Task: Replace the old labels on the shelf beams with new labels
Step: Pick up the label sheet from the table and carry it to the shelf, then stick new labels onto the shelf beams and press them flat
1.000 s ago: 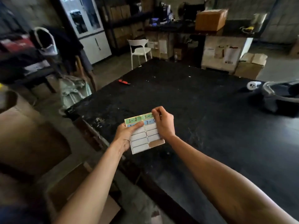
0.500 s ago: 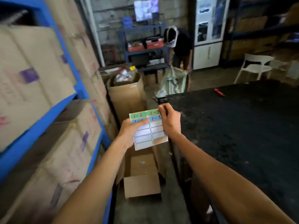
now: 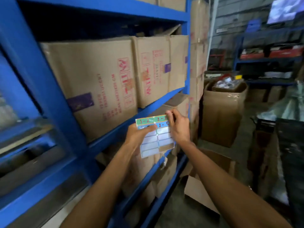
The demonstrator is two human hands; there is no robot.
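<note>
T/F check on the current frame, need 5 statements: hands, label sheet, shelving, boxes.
1. Both hands hold the label sheet. True: the left hand grips its left edge and the right hand pinches its top right corner.
2. The sheet's top rows are coloured and handwritten. True.
3. The shelf frame is red. False: it is blue.
4. The shelf bay ahead is bare. False: cardboard boxes with red print fill it.
5. The sheet is already stuck flat on a beam. False: it is in the hands, in front of the shelving.
</note>
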